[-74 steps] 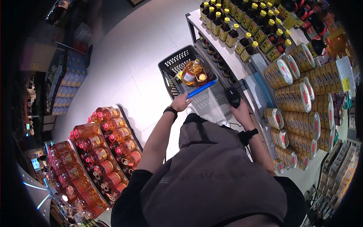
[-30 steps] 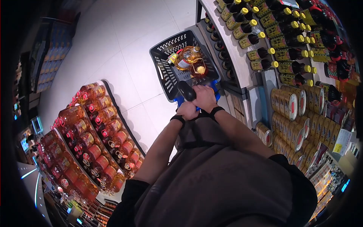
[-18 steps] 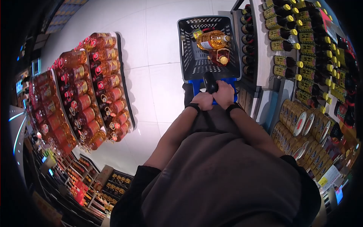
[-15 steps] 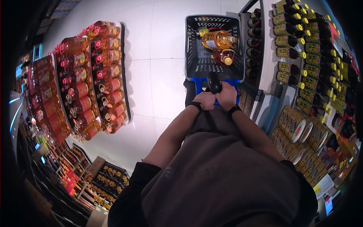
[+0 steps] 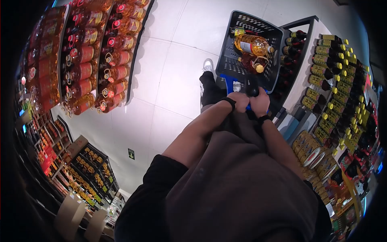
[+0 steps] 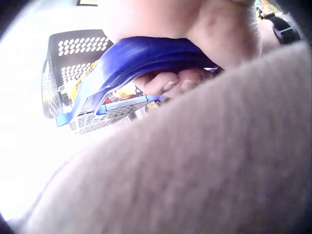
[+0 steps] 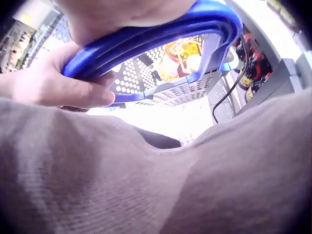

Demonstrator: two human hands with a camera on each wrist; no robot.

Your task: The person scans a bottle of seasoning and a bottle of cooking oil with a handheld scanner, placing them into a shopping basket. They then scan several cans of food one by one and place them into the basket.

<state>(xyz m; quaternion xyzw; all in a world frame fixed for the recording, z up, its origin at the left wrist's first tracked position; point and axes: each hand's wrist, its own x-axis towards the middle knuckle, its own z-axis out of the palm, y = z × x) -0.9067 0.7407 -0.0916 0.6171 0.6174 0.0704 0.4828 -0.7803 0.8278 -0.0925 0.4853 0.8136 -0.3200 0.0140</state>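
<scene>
In the head view, my left hand (image 5: 241, 101) grips the blue handle (image 6: 141, 56) of a dark grey, perforated shopping basket (image 5: 224, 60). The left wrist view shows its fingers curled under the bar. Beside it, touching it, my right hand (image 5: 260, 101) holds a black rounded device (image 5: 251, 85) that points toward the basket. Its palm rests on the handle in the right wrist view, where the device is hidden. Inside the basket lie a large bottle of golden oil (image 5: 253, 44), a darker yellow-capped bottle (image 5: 258, 66) and a small yellow-labelled item (image 5: 238, 31).
Close at the basket's right stands a shelf (image 5: 300, 80) with rows of yellow-capped dark bottles (image 5: 322, 76). Stacked oval tins (image 5: 316, 155) sit nearer my right side. Red-labelled oil bottles (image 5: 82, 72) fill a display on the left. Pale tiled floor (image 5: 169, 76) runs between. My shoe (image 5: 208, 65) shows left of the basket.
The left hand has gone from the basket's blue edge to the handle. The right hand brought the black device there too. The view has turned; basket and hands now appear farther right.
</scene>
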